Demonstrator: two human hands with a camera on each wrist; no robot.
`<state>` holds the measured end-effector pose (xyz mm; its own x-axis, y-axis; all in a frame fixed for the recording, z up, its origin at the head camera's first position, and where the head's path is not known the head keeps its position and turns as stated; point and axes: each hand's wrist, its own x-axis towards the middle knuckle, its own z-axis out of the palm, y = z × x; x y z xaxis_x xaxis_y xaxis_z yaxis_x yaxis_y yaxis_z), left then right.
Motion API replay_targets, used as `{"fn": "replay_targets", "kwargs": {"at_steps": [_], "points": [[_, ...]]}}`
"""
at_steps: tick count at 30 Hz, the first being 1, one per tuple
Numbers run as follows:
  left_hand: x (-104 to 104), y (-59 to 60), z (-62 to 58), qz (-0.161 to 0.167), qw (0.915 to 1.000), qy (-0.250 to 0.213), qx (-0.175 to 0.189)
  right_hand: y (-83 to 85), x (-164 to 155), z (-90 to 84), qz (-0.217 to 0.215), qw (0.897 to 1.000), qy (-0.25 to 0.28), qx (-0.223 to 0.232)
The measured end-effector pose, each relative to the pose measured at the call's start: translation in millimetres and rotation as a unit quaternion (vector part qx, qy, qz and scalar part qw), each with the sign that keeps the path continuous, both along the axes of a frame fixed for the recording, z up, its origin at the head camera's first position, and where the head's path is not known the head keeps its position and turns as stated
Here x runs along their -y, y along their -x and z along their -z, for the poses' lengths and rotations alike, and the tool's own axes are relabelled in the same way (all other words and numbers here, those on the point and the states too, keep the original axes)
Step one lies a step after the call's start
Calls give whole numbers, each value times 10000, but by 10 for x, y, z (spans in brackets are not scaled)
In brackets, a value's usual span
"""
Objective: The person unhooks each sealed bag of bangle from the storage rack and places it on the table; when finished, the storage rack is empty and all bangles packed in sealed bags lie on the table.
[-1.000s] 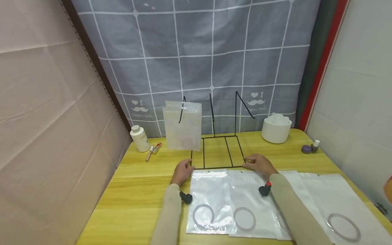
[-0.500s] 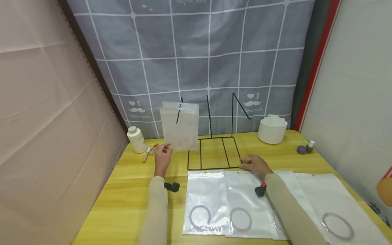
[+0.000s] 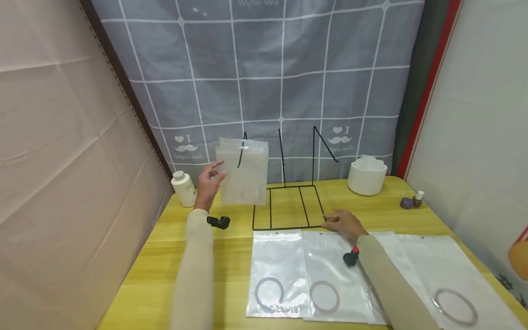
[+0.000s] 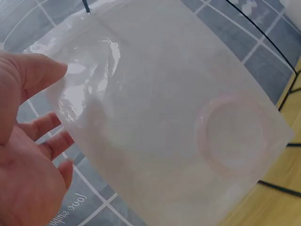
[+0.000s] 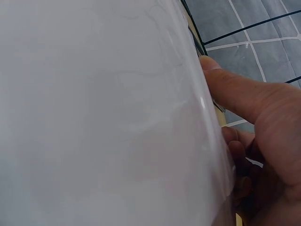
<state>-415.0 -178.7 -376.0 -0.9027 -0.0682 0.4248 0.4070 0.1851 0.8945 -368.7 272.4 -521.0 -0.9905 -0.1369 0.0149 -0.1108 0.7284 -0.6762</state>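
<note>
Clear zip bags (image 3: 245,176) hang from the left hook of a black wire rack (image 3: 313,158). A pale pink ring (image 4: 203,136) shows through the front bag in the left wrist view. My left hand (image 3: 207,184) is at the bags' left edge, thumb in front and at least one finger reaching behind, with a gap between thumb and fingers. At the rack's front right corner, my right hand (image 3: 345,223) pinches the wire base between thumb and fingers. A large bag surface (image 5: 103,113) hides much of that grip in the right wrist view.
Several flat zip bags with rings (image 3: 274,256) lie along the front of the yellow table (image 3: 165,270). A white bottle (image 3: 184,190) stands at the back left, a white round container (image 3: 367,178) at the back right. A purple-lidded jar (image 3: 406,202) is on the right.
My left hand has let go of the rack's front left corner and moved left and up to the edge of the hanging bags. My right hand stays at its corner.
</note>
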Motion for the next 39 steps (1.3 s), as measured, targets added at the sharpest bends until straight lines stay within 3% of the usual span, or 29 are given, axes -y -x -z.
{"fn": "replay_targets", "kwargs": {"at_steps": [9,17,22,27,34,39], "points": [[-30,-68,-29,473,9985,27,-262,-12,13,19,15,10000,7,-90],[-37,-159,-72,469,9983,-268,-206,-24,27,-43,-3,10000,-51,-22],[35,-218,-23,394,9988,-73,-275,-18,22,-41,-48,9999,-74,-60],[122,-392,-50,477,9982,290,-232,-6,25,-27,-35,9999,-125,-93],[146,-805,-268,721,9937,795,-329,-9,23,-38,-56,9998,-132,-110],[217,-854,-227,665,9913,1034,-465,-4,25,-41,-57,9999,-136,-66]]}}
